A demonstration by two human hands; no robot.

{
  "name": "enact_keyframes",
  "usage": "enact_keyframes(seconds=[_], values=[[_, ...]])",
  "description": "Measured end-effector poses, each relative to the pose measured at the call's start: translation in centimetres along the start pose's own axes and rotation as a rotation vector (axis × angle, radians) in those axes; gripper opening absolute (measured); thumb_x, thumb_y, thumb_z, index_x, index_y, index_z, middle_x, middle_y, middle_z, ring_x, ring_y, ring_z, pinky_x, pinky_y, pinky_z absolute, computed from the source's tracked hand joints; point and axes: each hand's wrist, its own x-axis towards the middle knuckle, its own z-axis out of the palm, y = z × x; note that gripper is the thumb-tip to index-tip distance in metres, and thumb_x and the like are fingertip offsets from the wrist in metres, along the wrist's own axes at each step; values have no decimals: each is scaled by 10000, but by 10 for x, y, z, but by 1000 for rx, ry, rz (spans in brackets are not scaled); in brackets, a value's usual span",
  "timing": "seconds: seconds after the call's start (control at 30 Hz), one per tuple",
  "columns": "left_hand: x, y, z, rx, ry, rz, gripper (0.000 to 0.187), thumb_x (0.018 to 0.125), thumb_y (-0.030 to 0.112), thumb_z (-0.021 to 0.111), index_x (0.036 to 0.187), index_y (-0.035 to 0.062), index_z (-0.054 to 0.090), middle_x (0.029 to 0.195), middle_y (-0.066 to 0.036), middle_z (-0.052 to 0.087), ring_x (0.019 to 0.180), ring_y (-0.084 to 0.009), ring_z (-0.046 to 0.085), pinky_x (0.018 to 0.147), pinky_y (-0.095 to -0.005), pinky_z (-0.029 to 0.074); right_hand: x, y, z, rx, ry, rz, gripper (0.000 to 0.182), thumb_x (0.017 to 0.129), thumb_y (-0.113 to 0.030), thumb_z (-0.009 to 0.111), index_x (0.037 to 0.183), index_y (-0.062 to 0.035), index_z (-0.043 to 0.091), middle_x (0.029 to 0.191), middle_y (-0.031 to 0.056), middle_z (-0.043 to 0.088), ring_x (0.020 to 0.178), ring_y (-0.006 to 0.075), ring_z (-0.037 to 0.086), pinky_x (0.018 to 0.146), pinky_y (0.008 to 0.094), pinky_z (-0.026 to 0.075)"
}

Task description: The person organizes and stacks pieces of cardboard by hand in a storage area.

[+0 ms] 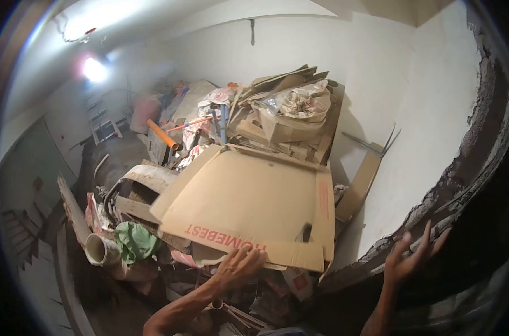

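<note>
A large flattened cardboard box (249, 190), printed HOMEBEST in red, lies over the heap in front of me, its printed flap towards me. My left hand (240, 267) has its fingers bent over the near edge of that flap, gripping it beside the lettering. Off to the right, my right hand (410, 256) is raised with its fingers spread and nothing in it. It is nearest to the rough broken wall edge (428, 215).
More cardboard and a box of crumpled paper (293, 112) are stacked behind. Left of them are an orange pipe (163, 135), a green cloth (136, 242) and a white pipe (100, 250). A ladder (101, 124) stands far left; a cardboard strip (358, 182) leans on the right wall.
</note>
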Motion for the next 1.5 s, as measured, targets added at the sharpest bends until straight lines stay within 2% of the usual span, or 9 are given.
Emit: enact_keyframes(seconds=[0.1,0.17,0.27,0.33,0.43,0.73,1.0,1.2,1.5], values=[[-30,13,13,14,9,-2,398,761,165,632,1143,81,556,1068,-67,543,1106,-238,524,873,-378,446,-30,-23,-45,238,-269,-153,402,973,-167,401,1288,81,437,1337,301,426,1247,425,460,1051,470,375],[-45,19,12,1,-20,-25,374,767,171,624,1126,87,561,1059,-58,539,1088,-227,519,877,-365,438,-89,-31,-40,600,-672,86,386,975,-181,422,1256,79,466,1266,257,497,1160,372,538,990,439,424],[-58,26,12,-1,39,-30,372,774,171,614,1133,91,559,1064,-54,536,1082,-224,518,878,-365,434,-173,-33,-11,855,-1226,788,421,955,-266,524,1250,33,498,1209,187,556,1093,323,571,917,428,467],[-68,31,18,19,77,-7,389,779,173,603,1157,95,551,1075,-52,534,1089,-218,515,875,-363,436,-235,-4,26,1284,-1325,1408,445,932,-305,582,1246,2,507,1176,159,581,1079,315,575,900,448,478],[-84,52,22,-10,64,9,386,778,174,599,1155,95,563,1081,-57,533,1100,-214,510,886,-364,440,-235,-15,25,1632,-1271,1860,476,910,-322,621,1269,-35,499,1176,129,590,1076,312,578,901,474,479],[-117,82,29,-215,301,-108,288,700,138,633,985,102,624,1070,-72,553,1120,-228,522,923,-392,421,-277,-28,38,1481,-1299,1720,514,903,-322,630,1303,-38,476,1252,136,565,1125,328,549,958,482,442],[-125,109,56,-311,270,-229,232,682,146,641,911,111,626,1072,-58,549,1097,-231,518,943,-400,400,-275,-50,45,1567,-1394,1818,533,887,-321,657,1298,-30,481,1267,133,556,1157,320,528,987,479,421],[-121,124,72,-429,294,-125,264,714,138,630,969,105,568,1073,-54,563,1095,-228,531,964,-406,398,-270,-57,56,1528,-1331,1744,527,891,-310,652,1303,-31,478,1254,130,560,1150,319,532,978,476,433],[-109,120,53,-490,295,-269,212,782,142,618,986,117,565,1085,-50,593,1114,-219,546,967,-413,403,-207,-46,86,1451,-1291,1549,484,918,-261,627,1303,-10,475,1214,138,582,1101,286,575,931,438,480]])
